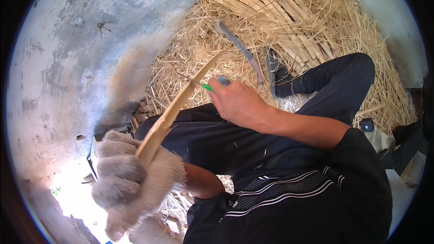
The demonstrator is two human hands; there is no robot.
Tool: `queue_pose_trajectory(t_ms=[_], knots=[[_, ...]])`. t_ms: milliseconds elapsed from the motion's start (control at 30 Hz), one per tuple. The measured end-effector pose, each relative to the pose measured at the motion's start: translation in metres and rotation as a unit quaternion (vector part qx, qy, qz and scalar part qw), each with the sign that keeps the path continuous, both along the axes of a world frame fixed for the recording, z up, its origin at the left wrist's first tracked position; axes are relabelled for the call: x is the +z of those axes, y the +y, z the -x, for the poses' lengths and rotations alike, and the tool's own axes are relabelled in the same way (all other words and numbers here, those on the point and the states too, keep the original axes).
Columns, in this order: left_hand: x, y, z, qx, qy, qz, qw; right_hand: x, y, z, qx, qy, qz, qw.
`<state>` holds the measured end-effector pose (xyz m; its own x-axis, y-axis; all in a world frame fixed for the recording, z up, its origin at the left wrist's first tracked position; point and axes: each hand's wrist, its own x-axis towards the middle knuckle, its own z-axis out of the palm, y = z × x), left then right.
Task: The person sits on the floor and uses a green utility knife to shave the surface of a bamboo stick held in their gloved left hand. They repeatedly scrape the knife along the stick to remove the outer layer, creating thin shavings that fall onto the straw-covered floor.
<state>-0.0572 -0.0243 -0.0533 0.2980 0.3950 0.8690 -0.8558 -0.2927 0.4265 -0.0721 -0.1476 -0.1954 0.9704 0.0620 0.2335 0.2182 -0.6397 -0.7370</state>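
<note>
Head view: one long, pale-yellow split bamboo strip, tapered, a rough node partway along; held slantwise above the lap, its lower end hidden in the grip. Left hand, in a grey-and-white knitted glove: fingers closed around the strip; fingertips hard to make out. Right hand, bare: fingers curled on a thin green-handled blade, the handle mostly covered, the thin metal at the strip's upper part; whether it bites in cannot be told. Small grey rounded object, beside the right hand, partly hidden, kind unclear. Beyond: one curved, dark-bladed knife with a brownish handle, lying on dry yellow straw. Bundle of pale split strips, cut off by the upper edge. Lower left: glare, detail lost.
</note>
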Motion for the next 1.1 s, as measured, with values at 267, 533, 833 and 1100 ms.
queue_pose_trajectory(t_ms=[267, 533, 833, 1100], knots=[[-0.001, 0.019, 0.004, -0.082, 0.043, -0.015, 0.996, -0.049, -0.019, -0.022, -0.015, 0.024, 0.081, 0.996], [-0.004, 0.015, -0.002, -0.067, -0.009, 0.004, 0.998, -0.004, -0.004, -0.011, 0.033, 0.038, 0.012, 0.999], [-0.014, 0.049, 0.008, -0.15, 0.019, -0.064, 0.986, -0.013, -0.005, -0.025, 0.038, 0.045, 0.031, 0.998], [-0.013, 0.005, 0.011, -0.214, -0.036, -0.041, 0.975, -0.115, -0.045, -0.035, -0.024, 0.147, 0.17, 0.974]])
